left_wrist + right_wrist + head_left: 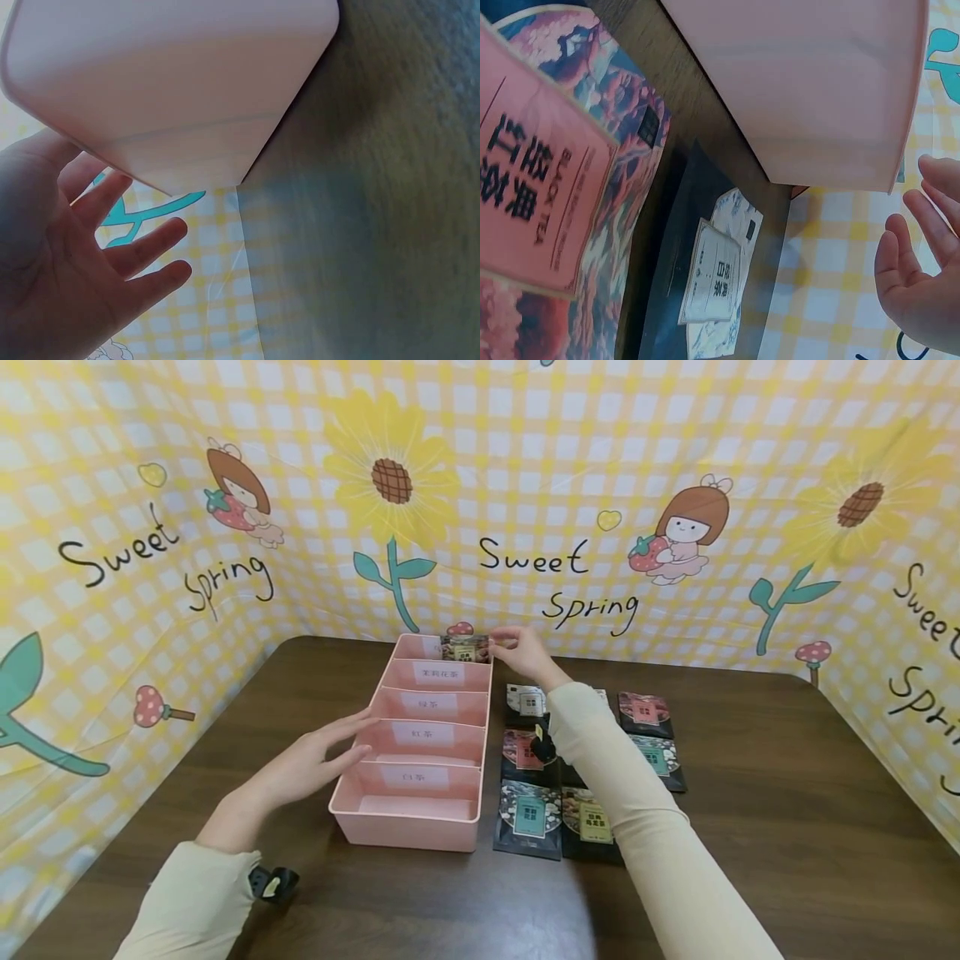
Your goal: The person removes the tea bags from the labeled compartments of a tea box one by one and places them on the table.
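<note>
A long pink box [405, 832] with several compartments stands on the table, each divider bearing a white label. In its rearmost compartment stands a dark tea packet [468, 649] with a yellow-green label. My right hand [525, 653] is at that packet's right edge, fingers loosely extended; in the right wrist view a sliver of the packet shows apart from the fingertips. Along the box's left rim lies my left hand [311, 764], its fingers spread and reaching over the edge. The left wrist view shows that hand [82, 255] beside the box's outer wall, fingers relaxed.
Right of the box lie several tea packets in rows, including a white-label one [527, 702], a red one [643, 712] and a teal one [528, 817]. My right forearm partly covers them. A yellow checked cloth [525, 468] hangs behind the wooden table [780, 810].
</note>
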`<state>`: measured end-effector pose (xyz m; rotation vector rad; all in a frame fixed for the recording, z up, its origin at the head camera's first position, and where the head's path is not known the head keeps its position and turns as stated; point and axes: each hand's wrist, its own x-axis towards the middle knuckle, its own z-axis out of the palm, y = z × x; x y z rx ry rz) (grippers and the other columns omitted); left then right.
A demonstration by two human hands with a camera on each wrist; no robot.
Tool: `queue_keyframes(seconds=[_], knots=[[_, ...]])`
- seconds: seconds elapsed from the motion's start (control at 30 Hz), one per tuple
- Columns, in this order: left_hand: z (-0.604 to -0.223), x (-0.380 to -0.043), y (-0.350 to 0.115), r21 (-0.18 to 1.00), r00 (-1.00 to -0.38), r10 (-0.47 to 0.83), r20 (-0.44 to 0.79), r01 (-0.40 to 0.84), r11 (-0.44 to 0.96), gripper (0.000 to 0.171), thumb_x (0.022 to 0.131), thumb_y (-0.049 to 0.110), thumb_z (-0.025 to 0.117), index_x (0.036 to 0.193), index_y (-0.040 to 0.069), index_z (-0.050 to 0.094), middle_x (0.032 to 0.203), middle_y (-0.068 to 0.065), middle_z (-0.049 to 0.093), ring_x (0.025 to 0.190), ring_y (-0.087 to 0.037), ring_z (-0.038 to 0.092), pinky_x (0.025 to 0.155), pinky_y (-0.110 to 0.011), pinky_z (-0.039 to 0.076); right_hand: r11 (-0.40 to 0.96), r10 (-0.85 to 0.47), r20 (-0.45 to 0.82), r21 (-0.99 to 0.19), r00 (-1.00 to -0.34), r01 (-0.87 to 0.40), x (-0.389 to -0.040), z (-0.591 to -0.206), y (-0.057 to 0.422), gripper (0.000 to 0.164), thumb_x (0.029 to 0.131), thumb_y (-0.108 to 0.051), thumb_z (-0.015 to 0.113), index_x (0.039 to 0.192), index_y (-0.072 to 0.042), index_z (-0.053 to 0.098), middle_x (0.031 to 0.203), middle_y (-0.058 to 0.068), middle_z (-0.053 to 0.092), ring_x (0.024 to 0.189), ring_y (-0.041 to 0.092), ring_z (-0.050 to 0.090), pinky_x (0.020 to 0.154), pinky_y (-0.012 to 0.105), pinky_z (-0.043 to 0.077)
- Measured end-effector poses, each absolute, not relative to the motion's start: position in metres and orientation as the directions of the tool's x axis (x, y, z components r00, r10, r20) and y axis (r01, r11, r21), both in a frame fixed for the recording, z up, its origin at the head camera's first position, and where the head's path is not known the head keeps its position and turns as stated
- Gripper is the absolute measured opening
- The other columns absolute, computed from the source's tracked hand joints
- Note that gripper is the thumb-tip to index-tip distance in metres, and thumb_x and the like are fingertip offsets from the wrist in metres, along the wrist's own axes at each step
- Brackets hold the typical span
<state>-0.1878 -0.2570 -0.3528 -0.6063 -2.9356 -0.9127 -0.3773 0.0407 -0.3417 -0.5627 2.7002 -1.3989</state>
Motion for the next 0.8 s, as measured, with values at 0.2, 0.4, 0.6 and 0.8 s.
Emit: queue_keyframes(seconds=[0.2,0.4,0.6,0.8], knots=[[-0.352,-0.188,-0.256,0.553,-0.928,0.356,0.111,0.355,0.754,0.047,0.096,0.03,0.051,0.14,0.015,0.043,0.149,-0.017,0.036,0.136,-0.038,0.034,0.108,-0.056,0.03,0.518,-0.352,0.096,-0.809,-0.931,-0.279,-0.379,-0.342,0.037,0.041,0.093,-0.014,0.056,0.133,-0.004,0.051,0.138,0.013,0.05,0.116,0.034,0.056,0.093,0.043,0.051],[-0.351,-0.186,-0.255,0.558,-0.927,0.359,0.111,0.357,0.749,0.047,0.096,0.03,0.051,0.14,0.013,0.044,0.149,-0.017,0.035,0.137,-0.039,0.033,0.108,-0.057,0.03,0.525,-0.351,0.071,-0.811,-0.934,-0.259,-0.381,-0.343,0.034,0.041,0.093,-0.014,0.056,0.134,-0.006,0.051,0.142,0.013,0.046,0.108,0.032,0.061,0.085,0.039,0.054],[-0.353,-0.188,-0.255,0.556,-0.927,0.359,0.11,0.357,0.751,0.048,0.096,0.031,0.051,0.14,0.012,0.044,0.149,-0.017,0.035,0.137,-0.039,0.032,0.108,-0.056,0.029,0.55,-0.343,0.085,-0.789,-0.936,-0.274,-0.382,-0.344,0.032,0.038,0.093,-0.014,0.056,0.131,-0.006,0.054,0.136,0.015,0.052,0.076,0.024,0.062,0.06,0.023,0.046],[-0.354,-0.188,-0.256,0.549,-0.928,0.355,0.116,0.357,0.755,0.048,0.096,0.032,0.051,0.14,0.013,0.044,0.149,-0.017,0.035,0.137,-0.039,0.033,0.108,-0.056,0.029,0.567,-0.341,0.095,-0.773,-0.935,-0.285,-0.38,-0.344,0.028,0.034,0.093,-0.014,0.056,0.127,-0.007,0.058,0.137,0.013,0.052,0.097,0.021,0.059,0.064,0.026,0.043]])
